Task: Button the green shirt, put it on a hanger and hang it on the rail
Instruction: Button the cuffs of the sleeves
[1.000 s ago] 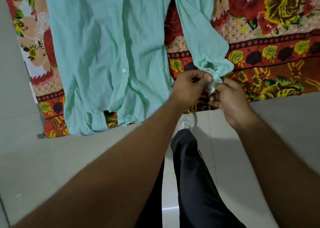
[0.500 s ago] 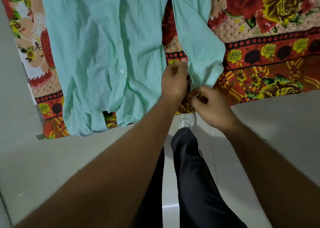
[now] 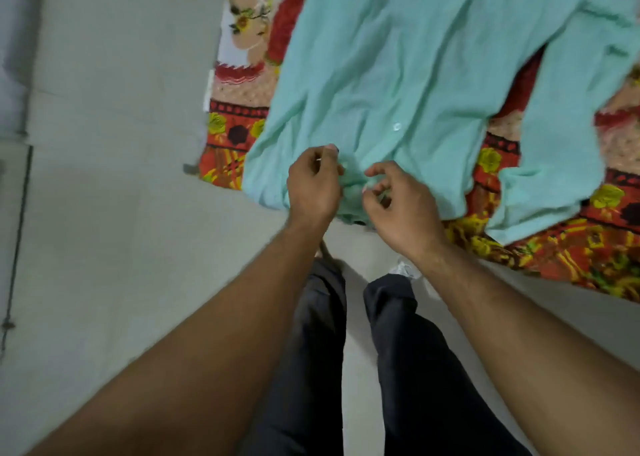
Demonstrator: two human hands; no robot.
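The green shirt (image 3: 408, 67) lies spread front-up on a floral blanket (image 3: 568, 247), hem toward me. One white button (image 3: 397, 126) shows on its front strip. Its right sleeve (image 3: 554, 144) lies flat beside the body. Both my hands work at the bottom of the front strip. My left hand (image 3: 313, 185) has curled fingers pinching the fabric edge there. A few centimetres to the right, my right hand (image 3: 398, 202) pinches the facing edge between thumb and curled fingers. What lies between the fingertips is hidden. No hanger or rail is in view.
The blanket covers a bed or mat whose near edge runs in front of my dark-trousered legs (image 3: 408, 351). Pale tiled floor (image 3: 121, 247) stretches left and below. A dark cord (image 3: 17, 230) runs along the far left.
Both hands left the sleeve cuff and moved left to the bottom of the shirt's front strip. The sleeve now lies flat, and my view has swung left.
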